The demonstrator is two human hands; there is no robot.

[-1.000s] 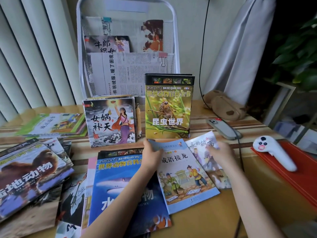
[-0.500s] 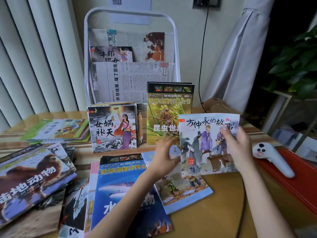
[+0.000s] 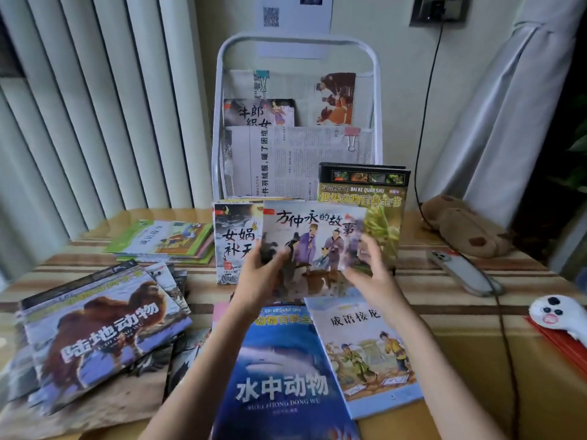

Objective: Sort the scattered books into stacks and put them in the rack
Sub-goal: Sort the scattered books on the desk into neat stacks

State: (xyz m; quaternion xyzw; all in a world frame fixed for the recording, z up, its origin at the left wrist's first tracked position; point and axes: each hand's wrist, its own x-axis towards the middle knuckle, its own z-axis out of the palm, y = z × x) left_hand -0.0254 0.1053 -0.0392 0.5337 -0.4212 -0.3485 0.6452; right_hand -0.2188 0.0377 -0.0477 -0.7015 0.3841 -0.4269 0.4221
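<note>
Striped wooden table against a wall, blinds on one side, curtain on the other; white wire rack at the back with newspapers and a few books in it.

Change: a second ago the storybook lay flat on the table under the right hand. Half a second ago it was lifted, right hand only, over to the right. Now it's up off the table, carried left and back, with the left hand on it as well.

Grip: left hand pinches the lower-left edge, thumb on the cover. Right hand curls round the lower-right edge. Both are holding the book, neither is free.

Position: book sits just above and between the hands, in front of the two books standing at the rack's foot. It overlaps the dark myth book beyond the left hand and the green insect book beyond the right.

Orientation: cover faces the person, title upright along the top edge. Long axis roughly left-right, slight tilt. Near vertical, so already posed for standing.

Read: looks like it's headed for the standing myth-book group, similar size. Many books are still flat: the blue sea book and pale blue book below the hands, the camel pile far to the left.
</note>
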